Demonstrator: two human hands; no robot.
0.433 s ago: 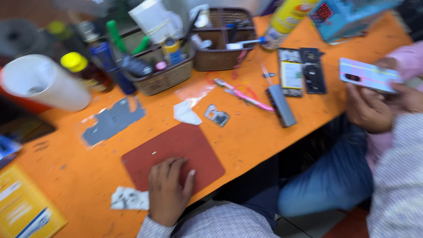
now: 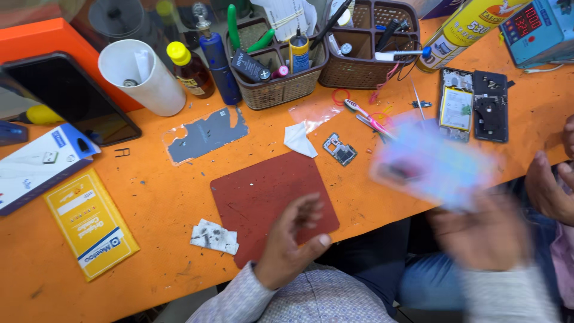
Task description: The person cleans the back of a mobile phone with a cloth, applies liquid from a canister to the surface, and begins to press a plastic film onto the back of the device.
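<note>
Phone: I see a pale, flat phone (image 2: 431, 166), heavily blurred, held over the near edge of the orange counter (image 2: 167, 197), right of the red mat.
Right hand: my right hand (image 2: 478, 236) grips the phone from below; too smeared to make out the fingers.
Left hand: my left hand (image 2: 293, 239) holds nothing, fingers loosely spread, resting on the near edge of the red mat (image 2: 263, 191).
Near the mat: a dirty wipe (image 2: 214, 237) just left; a small circuit part (image 2: 339, 149) beyond its far corner.
Far edge: two brown baskets (image 2: 281, 90) of tools.
Right edge: another person's hand (image 2: 547, 191).
</note>
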